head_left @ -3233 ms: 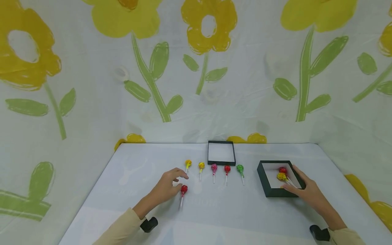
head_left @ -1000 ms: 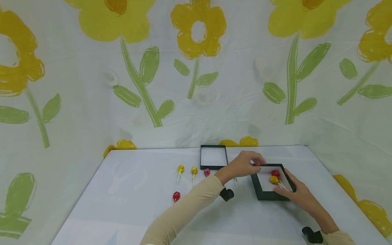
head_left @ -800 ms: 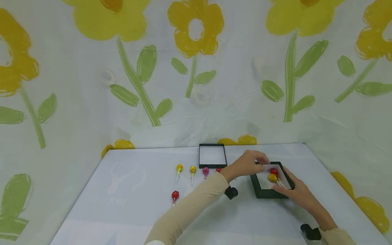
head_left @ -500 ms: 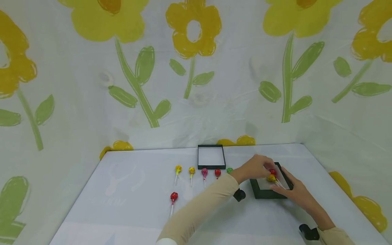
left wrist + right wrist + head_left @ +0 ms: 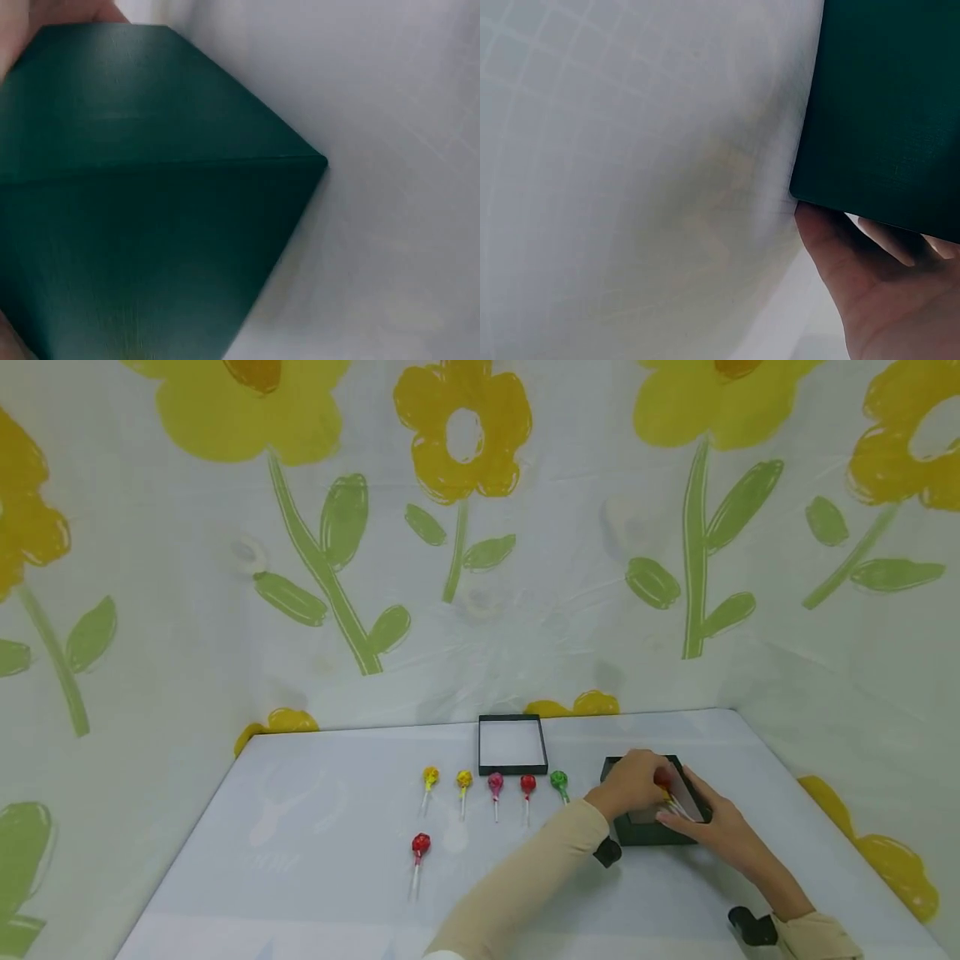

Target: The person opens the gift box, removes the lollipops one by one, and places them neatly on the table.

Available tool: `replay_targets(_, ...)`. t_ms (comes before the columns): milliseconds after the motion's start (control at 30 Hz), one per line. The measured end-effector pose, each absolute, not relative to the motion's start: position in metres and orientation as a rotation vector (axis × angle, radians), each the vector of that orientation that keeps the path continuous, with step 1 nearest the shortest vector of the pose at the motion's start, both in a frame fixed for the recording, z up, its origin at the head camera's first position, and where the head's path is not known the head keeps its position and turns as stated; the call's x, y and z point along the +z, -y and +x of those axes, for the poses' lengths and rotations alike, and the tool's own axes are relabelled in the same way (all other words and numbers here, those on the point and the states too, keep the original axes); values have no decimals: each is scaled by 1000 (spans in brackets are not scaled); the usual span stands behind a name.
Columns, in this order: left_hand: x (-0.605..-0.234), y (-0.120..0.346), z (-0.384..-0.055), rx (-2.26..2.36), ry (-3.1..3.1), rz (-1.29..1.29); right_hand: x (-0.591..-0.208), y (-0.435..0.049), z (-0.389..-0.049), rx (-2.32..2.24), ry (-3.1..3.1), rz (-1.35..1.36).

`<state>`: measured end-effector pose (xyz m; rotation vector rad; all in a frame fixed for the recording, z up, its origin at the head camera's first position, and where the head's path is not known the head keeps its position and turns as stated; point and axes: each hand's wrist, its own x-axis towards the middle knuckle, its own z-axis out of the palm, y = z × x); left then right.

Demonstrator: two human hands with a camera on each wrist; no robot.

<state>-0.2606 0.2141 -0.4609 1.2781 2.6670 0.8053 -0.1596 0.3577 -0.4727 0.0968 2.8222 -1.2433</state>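
My left hand (image 5: 636, 778) reaches down into the dark green box (image 5: 652, 835), its fingers bent over the lollipop heads. A bit of a yellow lollipop (image 5: 665, 792) shows beside the fingertips, with white sticks pointing to the front right. The red lollipop in there is covered by the fingers, so whether they pinch one is hidden. My right hand (image 5: 723, 827) grips the box at its right side and front corner. In the right wrist view its thumb and fingers hold the box edge (image 5: 885, 112). The left wrist view shows mainly the box's green outer walls (image 5: 150, 112).
A row of lollipops lies left of the box: two yellow (image 5: 430, 777), a pink (image 5: 496, 783), a red (image 5: 528, 785) and a green (image 5: 559, 781). Another red lollipop (image 5: 420, 845) lies nearer the front. Behind the row is the box lid (image 5: 513, 769), inside up.
My left hand has left the front red lollipop on the table, moved right over the box and lowered its fingers onto the lollipops inside. The right hand keeps its grip on the box.
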Motion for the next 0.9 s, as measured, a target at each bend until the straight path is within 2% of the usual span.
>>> replay_targets(567,-467,-221,-250,439,-2819,1201,-479,-357,-160,-1246,-2825,122)
replay_targets(900,-467,-219,-252,598,-2827,1247,-476,-359,-160,-1269,-2826,95)
